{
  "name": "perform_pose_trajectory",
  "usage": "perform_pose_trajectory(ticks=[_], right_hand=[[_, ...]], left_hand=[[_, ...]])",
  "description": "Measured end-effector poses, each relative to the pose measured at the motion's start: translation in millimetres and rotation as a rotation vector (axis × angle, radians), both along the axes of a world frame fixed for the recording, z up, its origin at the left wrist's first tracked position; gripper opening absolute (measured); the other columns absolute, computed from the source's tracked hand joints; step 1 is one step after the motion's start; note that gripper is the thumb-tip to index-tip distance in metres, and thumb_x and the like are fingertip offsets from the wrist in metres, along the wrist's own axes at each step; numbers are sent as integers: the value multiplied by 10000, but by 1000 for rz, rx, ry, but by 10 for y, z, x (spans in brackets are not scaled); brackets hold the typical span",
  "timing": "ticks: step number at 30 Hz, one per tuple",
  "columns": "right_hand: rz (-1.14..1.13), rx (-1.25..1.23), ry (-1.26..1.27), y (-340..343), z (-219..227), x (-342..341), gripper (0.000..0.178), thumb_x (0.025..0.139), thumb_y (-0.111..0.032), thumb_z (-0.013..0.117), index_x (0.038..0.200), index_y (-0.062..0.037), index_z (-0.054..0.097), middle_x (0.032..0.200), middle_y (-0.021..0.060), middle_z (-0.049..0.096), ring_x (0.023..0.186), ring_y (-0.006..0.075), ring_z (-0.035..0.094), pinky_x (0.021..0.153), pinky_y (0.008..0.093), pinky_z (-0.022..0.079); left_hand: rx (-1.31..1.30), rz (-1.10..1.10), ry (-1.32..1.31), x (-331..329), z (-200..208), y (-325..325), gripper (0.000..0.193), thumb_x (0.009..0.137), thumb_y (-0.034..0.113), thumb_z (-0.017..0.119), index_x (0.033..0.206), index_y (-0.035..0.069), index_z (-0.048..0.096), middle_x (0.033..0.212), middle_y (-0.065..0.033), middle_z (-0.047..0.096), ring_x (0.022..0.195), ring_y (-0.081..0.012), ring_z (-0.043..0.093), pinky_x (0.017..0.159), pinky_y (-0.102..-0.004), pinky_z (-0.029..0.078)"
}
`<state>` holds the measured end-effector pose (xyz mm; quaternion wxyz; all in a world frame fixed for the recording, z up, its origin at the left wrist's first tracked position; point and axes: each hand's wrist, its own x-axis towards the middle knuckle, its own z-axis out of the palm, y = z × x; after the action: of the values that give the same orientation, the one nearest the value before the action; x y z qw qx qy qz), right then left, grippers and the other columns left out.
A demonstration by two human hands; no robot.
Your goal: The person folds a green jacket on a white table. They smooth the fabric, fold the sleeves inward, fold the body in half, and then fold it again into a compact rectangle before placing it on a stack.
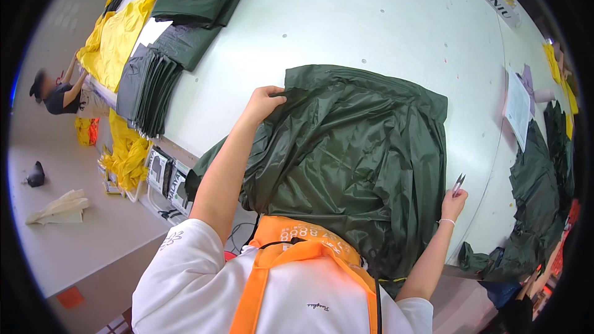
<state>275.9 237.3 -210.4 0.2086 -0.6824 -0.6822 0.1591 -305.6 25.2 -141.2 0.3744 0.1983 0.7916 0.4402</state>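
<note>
A dark green, shiny, thin garment (346,148) lies rumpled across the white table in front of me, its near side falling against my orange apron. At its far left corner, my left hand (267,104) is closed with the fabric edge between thumb and fingers. Just off the garment's right side, my right hand (453,205) is closed around a small pair of thread snips (458,184), whose metal blades point up and away from me. Most of the snips' body is hidden in my palm.
Folded dark green garments (195,0) and a stack of dark packets (148,89) sit at the far left of the table (266,43). A co-worker (62,93) handles yellow fabric (120,31) there. More green garments (535,192) and a paper sheet (517,108) lie right.
</note>
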Motion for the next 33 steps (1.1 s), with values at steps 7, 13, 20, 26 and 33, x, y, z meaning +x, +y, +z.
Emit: perform_pose_trajectory(ticks=[7, 13, 20, 26, 33], right_hand=[[236, -553, 621, -515, 1222, -2126, 392, 963, -375, 472, 820, -45, 629, 610, -12, 508, 551, 75, 484, 493, 232, 356], [788, -300, 790, -1352, 1758, -3595, 175, 844, -59, 625, 1014, -50, 665, 822, 51, 634, 622, 104, 558, 613, 232, 464], [809, -117, 839, -1618, 1699, -4007, 72, 835, -46, 651, 886, -4, 625, 770, -1, 576, 603, 72, 470, 567, 225, 395], [864, 36, 690, -1612, 1644, -4100, 109, 875, -91, 587, 890, 6, 540, 804, 130, 553, 666, 253, 552, 614, 320, 448], [734, -102, 835, -1447, 1580, -3972, 158, 949, -160, 524, 960, -2, 523, 795, -8, 536, 684, 83, 471, 642, 224, 416]], left_hand=[[274, 67, -168, 493, 713, -180, 271, 754, 4, 630, 1025, 3, 648, 825, -31, 621, 746, -103, 560, 695, -238, 457], [342, 9, -217, 707, 1093, -412, 282, 746, -28, 596, 1024, -9, 644, 833, -16, 609, 741, -78, 545, 688, -223, 449], [445, 33, -237, 774, 1161, -600, 301, 724, -18, 590, 1021, -19, 640, 863, -28, 619, 759, -85, 561, 706, -224, 457], [372, 104, -66, 827, 1254, -552, 226, 752, 116, 689, 916, -39, 677, 853, -76, 675, 767, -92, 584, 700, -244, 468], [474, 295, -323, 657, 1138, -497, 174, 768, 103, 680, 901, -8, 669, 835, -72, 665, 775, -125, 605, 710, -262, 480]])
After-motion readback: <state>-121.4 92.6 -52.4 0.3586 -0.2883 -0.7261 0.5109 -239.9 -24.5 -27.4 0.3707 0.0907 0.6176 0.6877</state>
